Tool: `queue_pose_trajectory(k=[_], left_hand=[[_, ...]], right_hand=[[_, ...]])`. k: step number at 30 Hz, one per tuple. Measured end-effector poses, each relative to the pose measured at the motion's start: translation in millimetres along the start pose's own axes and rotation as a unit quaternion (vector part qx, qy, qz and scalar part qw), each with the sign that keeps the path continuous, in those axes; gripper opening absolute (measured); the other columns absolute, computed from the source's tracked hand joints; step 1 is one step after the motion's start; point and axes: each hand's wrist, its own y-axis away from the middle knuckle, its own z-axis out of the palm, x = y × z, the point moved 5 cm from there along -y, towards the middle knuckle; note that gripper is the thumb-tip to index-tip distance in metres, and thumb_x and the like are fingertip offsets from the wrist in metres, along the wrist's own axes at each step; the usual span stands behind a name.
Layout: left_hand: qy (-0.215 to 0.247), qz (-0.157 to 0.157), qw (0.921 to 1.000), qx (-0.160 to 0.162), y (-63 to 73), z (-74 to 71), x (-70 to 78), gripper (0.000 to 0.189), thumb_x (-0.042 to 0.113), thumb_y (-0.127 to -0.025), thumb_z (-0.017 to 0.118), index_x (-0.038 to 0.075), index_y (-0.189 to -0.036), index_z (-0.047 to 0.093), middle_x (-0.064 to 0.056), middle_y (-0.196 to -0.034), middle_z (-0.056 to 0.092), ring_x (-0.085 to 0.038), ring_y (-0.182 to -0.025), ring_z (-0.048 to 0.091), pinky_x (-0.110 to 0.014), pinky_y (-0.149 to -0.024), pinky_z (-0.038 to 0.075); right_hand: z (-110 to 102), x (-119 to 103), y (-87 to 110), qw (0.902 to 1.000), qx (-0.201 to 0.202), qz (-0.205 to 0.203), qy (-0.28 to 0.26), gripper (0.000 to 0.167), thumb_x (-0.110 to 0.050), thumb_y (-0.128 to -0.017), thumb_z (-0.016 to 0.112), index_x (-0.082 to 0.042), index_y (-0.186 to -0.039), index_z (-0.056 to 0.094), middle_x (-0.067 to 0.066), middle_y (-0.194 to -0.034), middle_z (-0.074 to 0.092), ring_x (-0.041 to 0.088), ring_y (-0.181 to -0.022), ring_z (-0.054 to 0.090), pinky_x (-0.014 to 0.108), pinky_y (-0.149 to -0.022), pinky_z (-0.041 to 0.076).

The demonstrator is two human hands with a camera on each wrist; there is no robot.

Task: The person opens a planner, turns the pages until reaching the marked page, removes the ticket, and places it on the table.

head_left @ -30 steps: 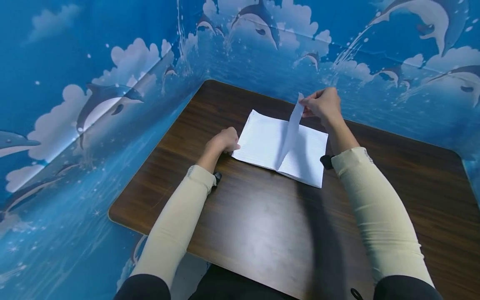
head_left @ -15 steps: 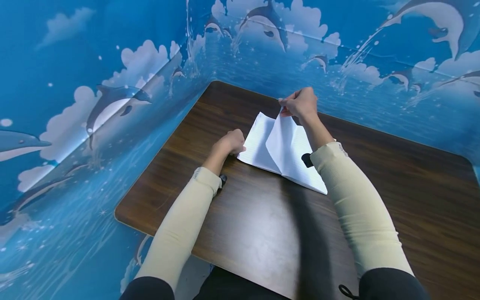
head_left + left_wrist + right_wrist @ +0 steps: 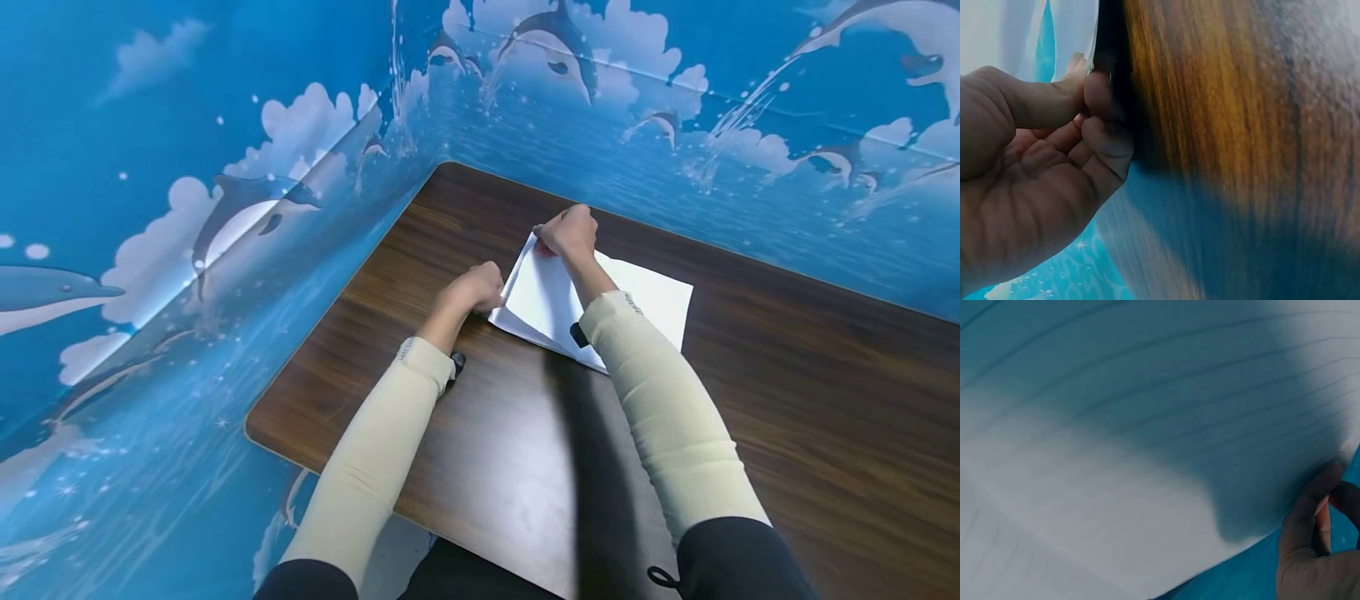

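An open notebook (image 3: 660,298) with white lined pages lies near the far edge of the table. At its left edge, my left hand (image 3: 474,290) pinches the corner between thumb and curled fingers; the left wrist view shows that grip on the page edges (image 3: 1092,37) up close. My right hand (image 3: 572,235) reaches across the notebook and holds a page (image 3: 543,287) by its far corner, over the left half. In the right wrist view, the lined page (image 3: 1122,425) bows in a curve, and thumb and fingers (image 3: 1310,512) pinch its corner. The right forearm hides part of the notebook.
A dark wood-grain table (image 3: 787,383) with rounded corners carries the notebook. Blue walls (image 3: 315,250) printed with dolphins and clouds stand close along its far and left sides. Both forearms wear pale sleeves (image 3: 675,425).
My right hand has carried the page from the right side over to the left and lowered it toward the left half. My left hand keeps its hold on the notebook's left edge.
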Motion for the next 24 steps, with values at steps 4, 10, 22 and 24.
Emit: queue_pose_trajectory(k=[4,10,22,24], left_hand=[[0.026,0.006,0.9996,0.006,-3.6,2.5,-1.3,0.041,-0.002,-0.083,0.046,0.017,-0.048,0.04,0.006,-0.05,0.039,-0.011,-0.054,0.042,-0.024,-0.054,0.041],[0.072,-0.008,0.9973,-0.008,3.0,4.5,-0.2,0.04,-0.006,-0.083,0.043,0.016,-0.05,0.038,0.005,-0.048,0.035,-0.008,-0.046,0.032,-0.022,-0.049,0.032],[0.183,-0.063,0.9808,-0.025,27.2,-4.7,9.5,0.036,0.022,-0.118,0.036,0.002,-0.094,0.055,-0.003,-0.064,0.046,-0.014,-0.054,0.041,-0.029,-0.057,0.039],[0.202,-0.065,0.9768,-0.027,28.2,-3.6,7.1,0.042,0.029,-0.119,0.034,0.0,-0.099,0.057,-0.003,-0.066,0.047,-0.015,-0.055,0.041,-0.031,-0.059,0.039]], right_hand=[[31.6,24.7,-38.2,0.9983,0.006,0.001,0.058,0.022,-0.023,-0.092,0.074,-0.012,-0.073,0.075,-0.001,-0.053,0.07,0.017,-0.061,0.073,0.041,-0.099,0.06],[61.9,33.0,-41.9,0.999,-0.024,0.029,0.023,0.014,-0.02,-0.093,0.073,-0.008,-0.086,0.076,0.004,-0.057,0.072,0.017,-0.056,0.076,0.037,-0.097,0.062],[46.4,13.0,8.1,0.9979,-0.042,0.007,-0.047,0.032,-0.01,-0.098,0.065,-0.012,-0.067,0.058,-0.004,-0.048,0.061,0.004,-0.039,0.062,0.028,-0.077,0.065],[48.3,13.4,8.4,0.9984,-0.044,0.0,-0.036,0.031,-0.012,-0.099,0.064,-0.012,-0.068,0.059,-0.005,-0.047,0.06,0.003,-0.04,0.062,0.03,-0.088,0.064]])
